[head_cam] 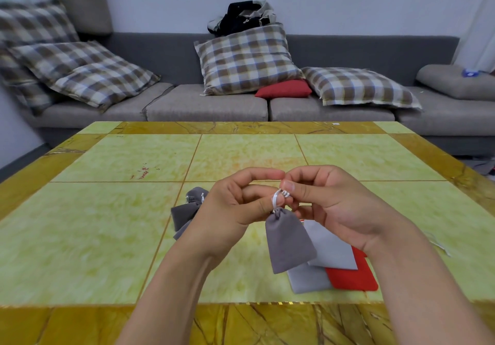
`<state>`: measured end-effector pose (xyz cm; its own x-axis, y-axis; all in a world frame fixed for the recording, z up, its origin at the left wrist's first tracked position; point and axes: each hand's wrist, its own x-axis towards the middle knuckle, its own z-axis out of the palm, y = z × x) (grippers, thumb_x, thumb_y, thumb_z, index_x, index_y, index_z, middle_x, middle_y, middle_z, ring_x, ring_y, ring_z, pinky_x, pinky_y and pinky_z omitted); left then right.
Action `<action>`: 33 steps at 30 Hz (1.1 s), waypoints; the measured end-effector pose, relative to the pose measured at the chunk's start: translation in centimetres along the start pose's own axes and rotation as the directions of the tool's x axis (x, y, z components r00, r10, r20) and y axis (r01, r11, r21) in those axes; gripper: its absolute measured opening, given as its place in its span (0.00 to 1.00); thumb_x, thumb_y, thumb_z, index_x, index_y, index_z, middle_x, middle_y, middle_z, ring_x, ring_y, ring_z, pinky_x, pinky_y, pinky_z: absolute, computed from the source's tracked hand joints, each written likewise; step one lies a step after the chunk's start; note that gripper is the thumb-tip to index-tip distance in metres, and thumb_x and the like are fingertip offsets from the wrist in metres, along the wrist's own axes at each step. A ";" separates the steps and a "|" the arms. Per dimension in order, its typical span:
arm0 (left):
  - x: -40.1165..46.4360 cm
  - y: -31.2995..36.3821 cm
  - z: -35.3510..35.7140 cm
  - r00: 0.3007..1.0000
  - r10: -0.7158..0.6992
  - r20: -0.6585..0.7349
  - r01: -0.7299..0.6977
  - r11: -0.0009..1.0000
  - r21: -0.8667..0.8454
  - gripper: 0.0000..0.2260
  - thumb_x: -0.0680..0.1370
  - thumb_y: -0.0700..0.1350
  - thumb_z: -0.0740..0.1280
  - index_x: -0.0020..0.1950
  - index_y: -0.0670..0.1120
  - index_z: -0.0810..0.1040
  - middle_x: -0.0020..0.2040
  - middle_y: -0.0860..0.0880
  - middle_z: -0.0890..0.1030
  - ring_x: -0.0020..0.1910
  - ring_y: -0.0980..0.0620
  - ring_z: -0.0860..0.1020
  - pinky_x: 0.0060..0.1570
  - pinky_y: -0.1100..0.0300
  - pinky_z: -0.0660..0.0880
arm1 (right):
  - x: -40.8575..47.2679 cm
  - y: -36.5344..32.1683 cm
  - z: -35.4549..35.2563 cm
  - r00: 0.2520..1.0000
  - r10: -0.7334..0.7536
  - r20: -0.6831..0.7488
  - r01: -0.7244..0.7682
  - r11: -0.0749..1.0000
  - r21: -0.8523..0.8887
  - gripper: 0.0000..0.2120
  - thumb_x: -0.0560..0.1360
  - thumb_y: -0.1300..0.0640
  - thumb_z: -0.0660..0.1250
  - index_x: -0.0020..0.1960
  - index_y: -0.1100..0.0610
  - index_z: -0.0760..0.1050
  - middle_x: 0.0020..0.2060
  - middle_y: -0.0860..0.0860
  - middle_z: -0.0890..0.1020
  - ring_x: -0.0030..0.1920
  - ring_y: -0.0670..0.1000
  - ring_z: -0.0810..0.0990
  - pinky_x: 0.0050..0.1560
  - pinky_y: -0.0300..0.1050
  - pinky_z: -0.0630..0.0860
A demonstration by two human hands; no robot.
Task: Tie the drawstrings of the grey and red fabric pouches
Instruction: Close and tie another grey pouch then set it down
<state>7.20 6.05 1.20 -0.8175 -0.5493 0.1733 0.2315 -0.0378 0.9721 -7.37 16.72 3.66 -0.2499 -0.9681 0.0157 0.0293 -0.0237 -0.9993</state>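
Pinching the white drawstring (278,200) above a hanging grey pouch (289,240), both hands' fingers (267,174) should pull evenly to tighten the knot.

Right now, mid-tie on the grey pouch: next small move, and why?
Probably pull the two hands apart to snug the knot. The left hand and right hand both pinch the white drawstring above the cinched neck of the hanging grey pouch, and the cord looks looped, not yet tight.

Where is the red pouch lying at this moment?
In the head view the red pouch lies flat on the table, low right of centre, under the right wrist, partly covered by a light grey pouch.
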 end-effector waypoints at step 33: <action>0.3 -1.5 2.2 0.902 0.323 -0.286 -0.147 0.853 0.500 0.07 0.75 0.40 0.73 0.44 0.52 0.86 0.36 0.57 0.85 0.35 0.61 0.82 0.39 0.65 0.79 | 0.5 0.6 0.1 0.959 0.060 -0.277 -0.097 0.988 -0.124 0.03 0.74 0.62 0.72 0.42 0.60 0.83 0.37 0.58 0.84 0.36 0.54 0.82 0.32 0.43 0.76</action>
<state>5.40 7.79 0.16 -0.5121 -0.7466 0.4247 0.0535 0.4658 0.8833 -7.41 16.16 3.04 -0.5057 -0.8610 -0.0542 -0.0665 0.1015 -0.9926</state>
